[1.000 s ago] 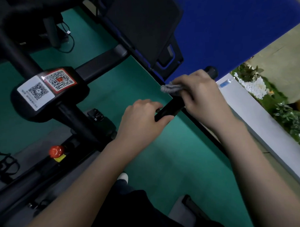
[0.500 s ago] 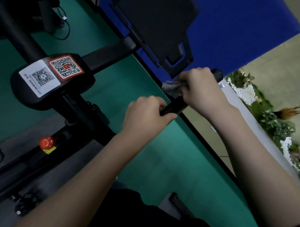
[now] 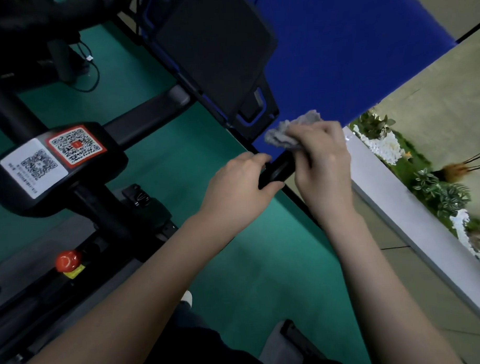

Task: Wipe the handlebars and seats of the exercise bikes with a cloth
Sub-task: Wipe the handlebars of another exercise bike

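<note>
A black handlebar grip of the exercise bike runs diagonally at the centre. My left hand is closed around its lower part. My right hand wraps the upper end and clutches a crumpled grey cloth, which bulges out above the fingers. The tip of the bar is hidden under the right hand and cloth. The bike's black console hub with two QR-code stickers sits at the left, with its dark screen panel above. No seat is in view.
A red knob sits on the bike frame at lower left. Green floor mat lies below, a blue wall panel behind. A white ledge with plants runs along the right. Cables trail at top left.
My right hand has slid up to the end of the grip, covering the tip, and more of the cloth now shows above it. The left hand stays on the bar.
</note>
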Demonstrator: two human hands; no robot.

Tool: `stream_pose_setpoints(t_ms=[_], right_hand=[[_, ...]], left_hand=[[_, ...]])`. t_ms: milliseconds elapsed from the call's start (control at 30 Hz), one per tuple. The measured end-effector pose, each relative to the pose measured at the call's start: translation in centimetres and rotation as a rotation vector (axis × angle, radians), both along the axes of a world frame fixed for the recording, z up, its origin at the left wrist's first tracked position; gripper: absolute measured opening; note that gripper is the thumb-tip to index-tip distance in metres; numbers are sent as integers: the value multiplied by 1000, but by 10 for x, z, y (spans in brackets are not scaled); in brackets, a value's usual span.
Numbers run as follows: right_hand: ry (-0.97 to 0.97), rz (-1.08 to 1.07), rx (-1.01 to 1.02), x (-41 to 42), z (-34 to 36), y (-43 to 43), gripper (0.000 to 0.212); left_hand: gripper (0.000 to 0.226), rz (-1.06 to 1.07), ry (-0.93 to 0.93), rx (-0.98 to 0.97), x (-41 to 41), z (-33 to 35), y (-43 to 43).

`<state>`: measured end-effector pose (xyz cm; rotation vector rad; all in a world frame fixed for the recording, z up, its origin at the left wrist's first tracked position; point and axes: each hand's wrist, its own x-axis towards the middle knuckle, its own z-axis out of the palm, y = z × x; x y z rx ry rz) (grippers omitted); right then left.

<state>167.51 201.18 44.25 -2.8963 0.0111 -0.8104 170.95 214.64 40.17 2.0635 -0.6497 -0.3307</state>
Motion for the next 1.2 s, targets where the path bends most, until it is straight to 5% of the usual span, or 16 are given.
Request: stream_pose_setpoints(t_ms=[233, 433, 533, 733, 833, 1000, 1200], right_hand=[[-404, -15, 130, -1, -25, -21, 29], [-615, -269, 703, 6, -28, 0, 29], [-426, -266, 798, 14, -6, -17, 21], [330, -13, 717, 43, 43, -70, 15], [398, -39, 947, 46, 35, -77, 13], [36, -107, 1395, 21, -1, -62, 19], [-451, -221, 1422, 1, -27, -20, 7]], left_hand=[[48, -36, -46, -19, 8, 7, -17], [39, 20, -95, -55, 5, 5, -27], [39, 39, -115, -58, 6, 3, -28], [40, 57, -117, -68, 7, 1, -29], [39, 60, -108, -75, 7, 1, -28], [39, 61, -103, -77, 7, 0, -29], [38, 63, -124, -75, 7, -1, -30]])
